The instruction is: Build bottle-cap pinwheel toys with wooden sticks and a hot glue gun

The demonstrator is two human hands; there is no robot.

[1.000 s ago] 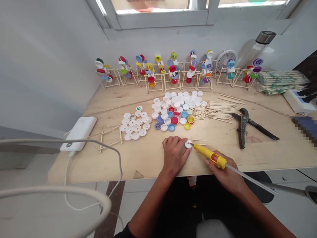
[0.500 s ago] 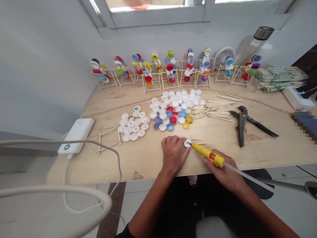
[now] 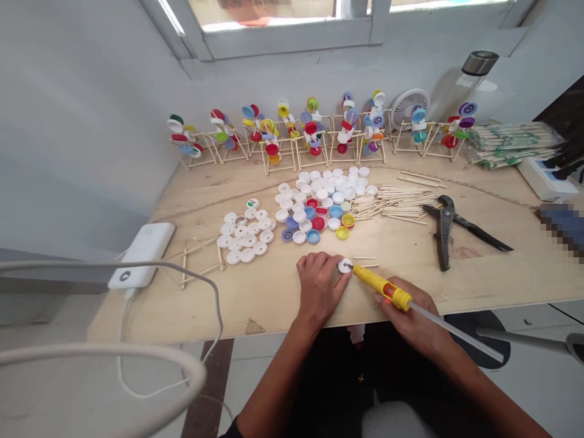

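Note:
Near the table's front edge, my left hand (image 3: 320, 286) pinches a white bottle cap (image 3: 344, 266) between thumb and fingers. My right hand (image 3: 413, 310) is wrapped around a yellow hot glue gun (image 3: 381, 286), with a long clear glue stick (image 3: 456, 331) coming out of its back end. The gun's dark tip meets the cap's face near its middle. A small red light glows by my right fingers. Just behind the cap lie two short sticks (image 3: 365, 257). Farther back are loose white and coloured bottle caps (image 3: 312, 236), and a group of white caps with holes (image 3: 247, 240) to the left.
Black pliers (image 3: 444, 234) lie right of a stick pile (image 3: 404, 201). Along the wall stand several stick frames with coloured caps (image 3: 314, 137), a small fan (image 3: 409, 109) and a bottle (image 3: 477, 67). A white power bank (image 3: 146, 252) with a cable (image 3: 214, 292) sits left.
The camera view has shifted slightly. Both hands, the cap and the glue gun keep nearly the same position, with the tip still at the cap.

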